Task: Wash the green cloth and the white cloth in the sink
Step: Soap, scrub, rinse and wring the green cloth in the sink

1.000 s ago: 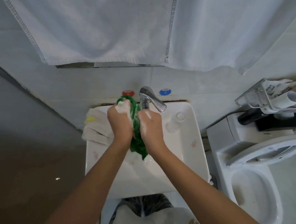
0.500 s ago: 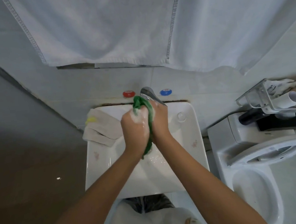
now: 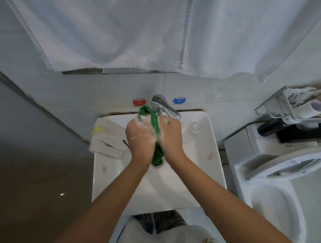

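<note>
- Left hand [image 3: 140, 137] and right hand [image 3: 170, 134], both soapy, are clamped together on the green cloth [image 3: 154, 122] over the sink [image 3: 210, 155], below the tap [image 3: 164, 105].
- The white cloth [image 3: 108, 140] lies on the sink's left rim.

Green cloth [image 3: 158, 155], soapy and bunched upright over the sink [image 3: 210, 167], white cloth [image 3: 108, 140] folded on its left rim

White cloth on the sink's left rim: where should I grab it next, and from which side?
Probably the folded edge of the white cloth that overhangs the sink rim at the left. Come from the left with the left hand, since it lies flat there while the basin-side end sits close under the hands.
</note>
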